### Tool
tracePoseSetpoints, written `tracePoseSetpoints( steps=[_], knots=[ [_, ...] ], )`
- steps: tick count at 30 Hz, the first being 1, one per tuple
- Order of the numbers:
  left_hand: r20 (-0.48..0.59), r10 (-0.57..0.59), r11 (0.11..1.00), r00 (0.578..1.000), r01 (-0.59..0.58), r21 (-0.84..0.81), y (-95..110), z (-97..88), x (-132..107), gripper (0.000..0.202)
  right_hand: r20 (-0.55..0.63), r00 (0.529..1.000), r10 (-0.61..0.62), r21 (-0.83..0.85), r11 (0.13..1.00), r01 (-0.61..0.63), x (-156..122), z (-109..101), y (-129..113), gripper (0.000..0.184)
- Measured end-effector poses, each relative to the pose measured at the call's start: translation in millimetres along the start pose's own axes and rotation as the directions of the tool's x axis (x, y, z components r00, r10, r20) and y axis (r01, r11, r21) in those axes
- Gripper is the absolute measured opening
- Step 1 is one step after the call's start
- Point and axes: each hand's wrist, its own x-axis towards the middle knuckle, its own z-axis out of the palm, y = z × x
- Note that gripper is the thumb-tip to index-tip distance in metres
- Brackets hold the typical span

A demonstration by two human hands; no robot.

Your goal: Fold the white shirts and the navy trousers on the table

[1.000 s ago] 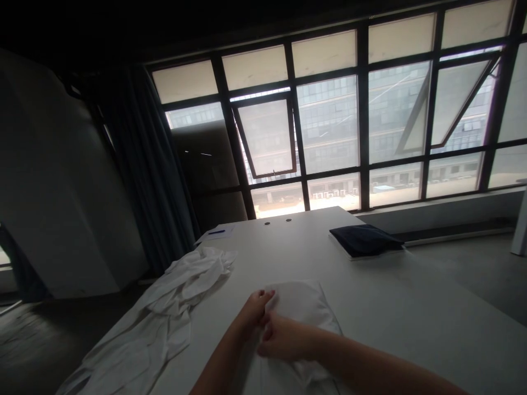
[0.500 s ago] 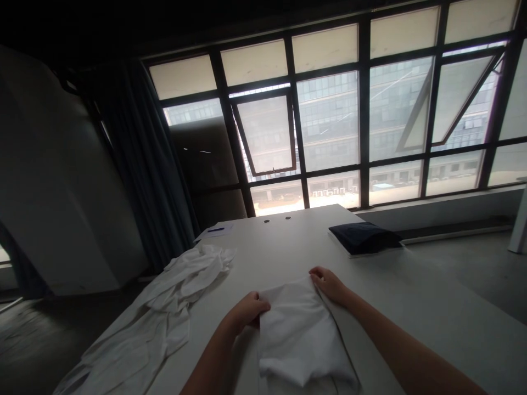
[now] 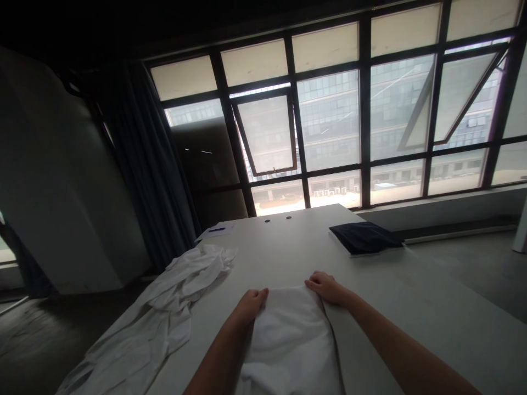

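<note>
A folded white cloth (image 3: pixel 290 340) lies on the white table (image 3: pixel 411 318) right in front of me. My left hand (image 3: pixel 249 305) grips its far left corner, fingers curled on the fabric. My right hand (image 3: pixel 326 287) holds the far right corner in the same way, fingers bent over the edge. Both forearms run along the cloth's sides.
A heap of crumpled white cloths (image 3: pixel 164 312) sprawls along the table's left edge. A folded dark cloth on a white board (image 3: pixel 364 238) sits at the far right. A paper with a blue pen (image 3: pixel 216 230) lies at the far left. Large windows stand beyond.
My right hand moved from beside the left hand out to the cloth's far right corner. The cloth now lies spread flatter and squarer between both hands.
</note>
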Motion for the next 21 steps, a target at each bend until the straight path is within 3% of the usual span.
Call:
tracePoseSetpoints(
  steps=[7, 15, 18, 21],
  knots=[
    [-0.115, 0.125, 0.975, 0.985, -0.100, 0.200, -1.1, 1.1, 3.5, 0.044, 0.016, 1.000, -0.019, -0.058, 0.998, 0.019, -7.5, -2.6, -0.3, 0.053],
    [-0.180, 0.141, 0.901, 0.973, -0.051, 0.430, -2.8, -0.7, -10.9, 0.033, -0.060, 0.998, 0.025, -0.128, 0.991, -0.033, -10.4, 6.3, -4.7, 0.044],
    [-0.204, 0.129, 0.870, 0.970, -0.012, 0.492, 0.1, 1.9, -14.7, 0.030, -0.018, 1.000, -0.012, -0.075, 0.997, 0.010, -14.2, -4.0, -5.1, 0.035],
    [-0.194, 0.131, 0.845, 0.972, -0.007, 0.534, 5.1, 3.8, -18.3, 0.030, 0.050, 0.995, -0.086, 0.000, 0.996, 0.086, -17.5, -13.9, -7.2, 0.038]
  ],
)
